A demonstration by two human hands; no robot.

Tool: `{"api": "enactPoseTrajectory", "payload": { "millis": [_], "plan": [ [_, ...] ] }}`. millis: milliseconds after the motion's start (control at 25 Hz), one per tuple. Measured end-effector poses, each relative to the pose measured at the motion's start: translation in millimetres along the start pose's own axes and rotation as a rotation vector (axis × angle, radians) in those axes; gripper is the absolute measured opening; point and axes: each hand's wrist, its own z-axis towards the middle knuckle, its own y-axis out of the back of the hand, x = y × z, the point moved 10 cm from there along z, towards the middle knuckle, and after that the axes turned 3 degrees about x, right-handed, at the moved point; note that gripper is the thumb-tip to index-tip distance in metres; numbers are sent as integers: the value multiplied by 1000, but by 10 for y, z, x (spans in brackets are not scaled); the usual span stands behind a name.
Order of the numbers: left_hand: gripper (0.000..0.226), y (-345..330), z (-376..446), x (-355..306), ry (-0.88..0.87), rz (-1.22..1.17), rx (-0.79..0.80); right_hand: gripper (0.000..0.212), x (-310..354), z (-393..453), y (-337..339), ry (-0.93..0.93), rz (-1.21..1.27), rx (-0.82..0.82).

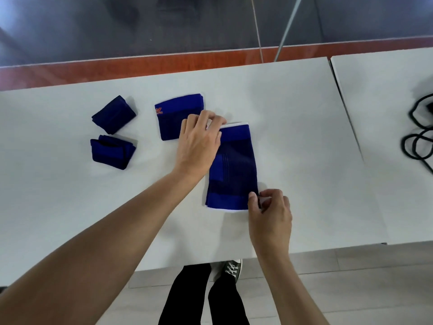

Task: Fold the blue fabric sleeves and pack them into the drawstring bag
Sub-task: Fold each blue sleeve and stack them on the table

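You are at the folding step: your left hand (201,139) pinches the far corner of the flat sleeve (234,170) lying mid-table, your right hand (269,207) pinches its near corner, so next bring 1 end over the other.

A white surface (281,90) fills the middle of the frame, its far edge running from the left side up toward the upper right. A second white surface (386,113) stands just beside it on the right, a narrow dark gap between them. Black cable loops (417,141) lie on it at the right edge of the frame. Beyond the far edge runs a reddish-brown strip (117,69), then a dark, glossy grey floor (164,24) across the top. A thin grey pole (288,26) slants up at upper right. Pale floor tiles (351,289) show at lower right. The light is soft and even.
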Motion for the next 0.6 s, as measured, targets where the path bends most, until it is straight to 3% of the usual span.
{"api": "enactPoseTrajectory", "payload": {
  "millis": [80, 200, 320, 440, 600],
  "plan": [
    [38, 79, -401, -93, -96, -32, 21, 21, 4, 7, -34, -27, -51, 11],
    [66, -152, -1064, -125, -176, -40, 288, 20, 66, -19, -139, -17, -144, 50],
    [88, -348, -1306, -37, -126, -81, 509, 15, 118, -23, -165, 12, -97, 94],
    [93, -359, -1293, 2, -122, -138, 554, 9, 17, -49, -157, -135, 298, 203],
    [74, -243, -1385, 13, -116, -240, 480, 11, -108, -135, -182, -333, 739, 282]
  ]
}}
